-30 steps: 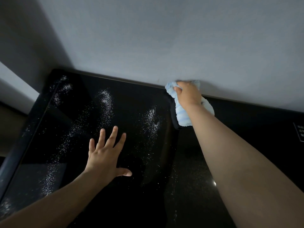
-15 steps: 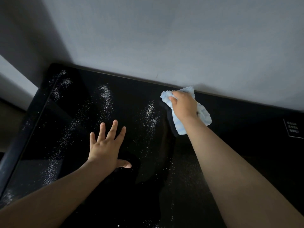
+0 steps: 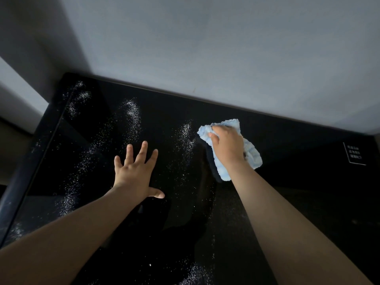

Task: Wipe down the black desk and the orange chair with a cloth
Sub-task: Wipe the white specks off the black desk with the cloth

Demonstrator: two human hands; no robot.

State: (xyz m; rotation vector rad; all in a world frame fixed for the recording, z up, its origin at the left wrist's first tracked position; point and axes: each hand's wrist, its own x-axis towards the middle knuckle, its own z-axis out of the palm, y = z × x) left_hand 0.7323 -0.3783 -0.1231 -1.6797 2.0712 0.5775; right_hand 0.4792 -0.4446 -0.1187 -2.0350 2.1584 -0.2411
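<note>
Left hand [image 3: 137, 174] lies flat, fingers spread, on the black desk [image 3: 298, 194] at centre frame, holding nothing. Farther up and right of centre, right hand [image 3: 227, 146] presses down, clamped on the crumpled blue cloth [image 3: 251, 156]. White specks [image 3: 133, 116] streak the desk at upper left.

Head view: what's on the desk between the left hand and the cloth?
A streak of white powder on the black desk lies between the flat left hand and the blue cloth gripped by the right hand.
</note>
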